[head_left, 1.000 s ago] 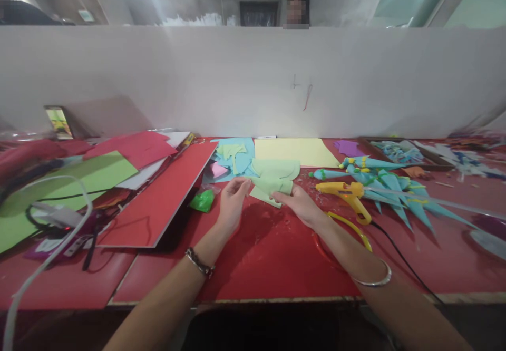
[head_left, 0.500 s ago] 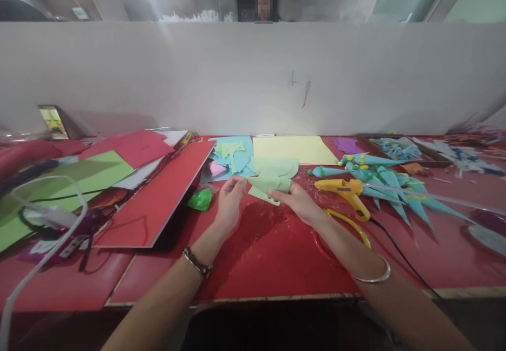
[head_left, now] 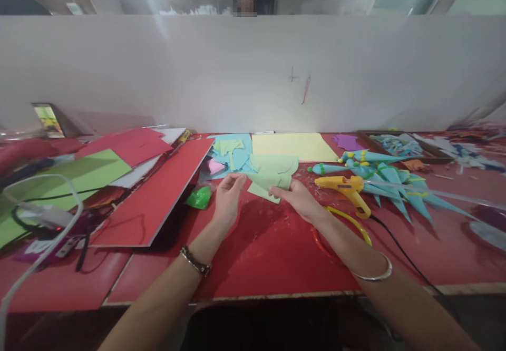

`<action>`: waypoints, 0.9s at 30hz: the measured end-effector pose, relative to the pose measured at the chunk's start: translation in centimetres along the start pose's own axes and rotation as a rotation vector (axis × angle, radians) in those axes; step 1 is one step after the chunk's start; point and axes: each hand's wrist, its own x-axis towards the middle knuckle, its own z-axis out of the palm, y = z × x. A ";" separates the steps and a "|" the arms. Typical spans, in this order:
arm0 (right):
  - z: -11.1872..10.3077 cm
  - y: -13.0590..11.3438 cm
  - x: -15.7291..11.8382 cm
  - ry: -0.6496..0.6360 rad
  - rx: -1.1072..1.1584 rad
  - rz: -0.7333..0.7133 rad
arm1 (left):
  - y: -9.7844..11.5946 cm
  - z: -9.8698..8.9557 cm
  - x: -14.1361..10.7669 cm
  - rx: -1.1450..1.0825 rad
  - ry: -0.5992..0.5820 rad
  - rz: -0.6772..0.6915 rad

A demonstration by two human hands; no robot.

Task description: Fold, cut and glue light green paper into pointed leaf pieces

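Observation:
Between my hands is a light green piece of paper (head_left: 272, 179), held above the red table. My left hand (head_left: 228, 198) pinches its narrow left end with thumb and fingertips. At its right end, my right hand (head_left: 299, 198) grips it, thumb on the near side and fingers hidden behind. Directly behind it lies pale green paper with a rounded edge (head_left: 279, 163). A flat pale green strip (head_left: 263, 192) lies just below the held piece. The yellow glue gun (head_left: 346, 186) rests right of my right hand, and scissors with yellow and red handles (head_left: 358, 224) are partly under my right forearm.
Blue paper cones (head_left: 389, 179) lie at the right before a tray of scraps (head_left: 446, 157). A tilted red board (head_left: 154, 198) and a purple power strip (head_left: 55, 248) are at the left. A green plastic bag (head_left: 200, 197) sits near my left hand. A white partition (head_left: 197, 71) stands behind.
The view has shifted slightly. Both hands keep their hold on the light green paper, which now shows more of its face below the rounded piece.

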 end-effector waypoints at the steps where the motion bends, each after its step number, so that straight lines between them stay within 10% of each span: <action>1: 0.0 0.0 0.0 0.009 -0.009 -0.003 | 0.0 0.0 0.0 0.004 0.007 0.007; 27: -0.4 0.3 0.1 0.040 -0.102 -0.036 | 0.2 0.0 -0.1 0.041 0.013 0.054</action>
